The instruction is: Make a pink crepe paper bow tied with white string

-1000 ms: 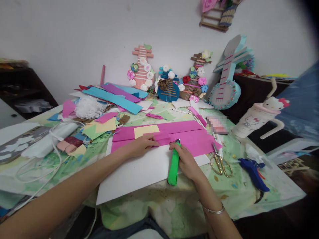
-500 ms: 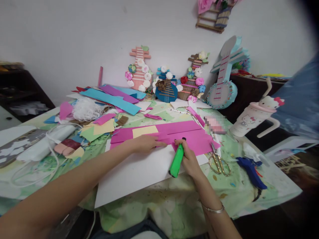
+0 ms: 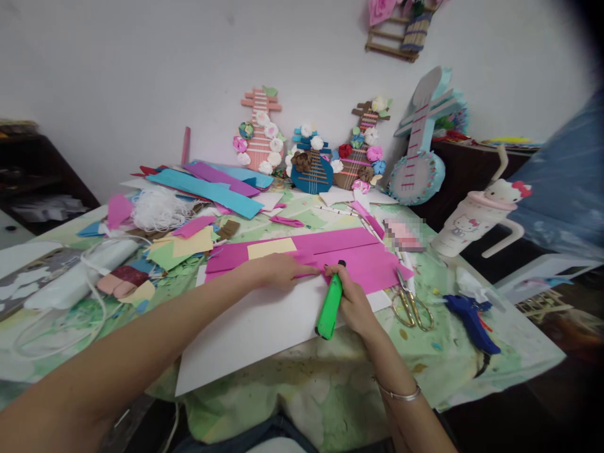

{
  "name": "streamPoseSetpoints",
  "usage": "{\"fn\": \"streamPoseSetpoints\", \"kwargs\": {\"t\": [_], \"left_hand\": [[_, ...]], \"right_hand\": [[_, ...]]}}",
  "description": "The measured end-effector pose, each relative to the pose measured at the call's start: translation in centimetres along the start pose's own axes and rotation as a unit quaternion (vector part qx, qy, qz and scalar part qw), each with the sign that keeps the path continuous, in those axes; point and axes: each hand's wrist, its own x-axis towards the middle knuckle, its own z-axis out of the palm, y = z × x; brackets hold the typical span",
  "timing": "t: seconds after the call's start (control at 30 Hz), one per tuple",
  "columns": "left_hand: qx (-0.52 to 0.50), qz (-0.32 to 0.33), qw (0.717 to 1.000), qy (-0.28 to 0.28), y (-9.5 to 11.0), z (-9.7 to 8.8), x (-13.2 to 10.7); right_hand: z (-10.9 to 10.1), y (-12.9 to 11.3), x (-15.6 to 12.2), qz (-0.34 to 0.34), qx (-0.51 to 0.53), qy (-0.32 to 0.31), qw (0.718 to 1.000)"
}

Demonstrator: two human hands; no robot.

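Left hand (image 3: 278,272): fingers flat, pinning pink sheet (image 3: 365,259).
Right hand (image 3: 355,303): fingers clenched round green cutter (image 3: 329,309).
Technique: probably safest with pinning fingers clear of blade path.

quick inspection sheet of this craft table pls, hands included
surface: table under a green patterned cloth, stained near the front.
job's things: white board; pink sheet lying across its far edge; green cutter, tip at the sheet.
clutter: scissors, glue gun and cup on the right; scraps and blue strips on the left.
hands: left hand flat on the sheet; right hand grips the cutter.
cables: white cord looped at the left.
surroundings: paper guitars lean on the white wall.
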Motion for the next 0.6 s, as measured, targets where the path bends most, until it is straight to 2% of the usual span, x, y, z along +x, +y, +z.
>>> {"fn": "streamPoseSetpoints", "kwargs": {"t": [0.13, 0.33, 0.6], "left_hand": [[0.005, 0.007, 1.0, 0.006, 0.1, 0.1, -0.5], [0.004, 0.003, 1.0, 0.03, 0.0, 0.4, -1.1], [0.01, -0.015, 0.999, 0.032, 0.1, -0.1, -2.1]], "right_hand": [[0.0, -0.3, 0.0, -0.032, -0.037, -0.033, 0.998], [0.2, -0.1, 0.1, -0.039, -0.072, -0.037, 0.996], [0.3, -0.2, 0.2, -0.05, -0.105, -0.035, 0.993]]}}
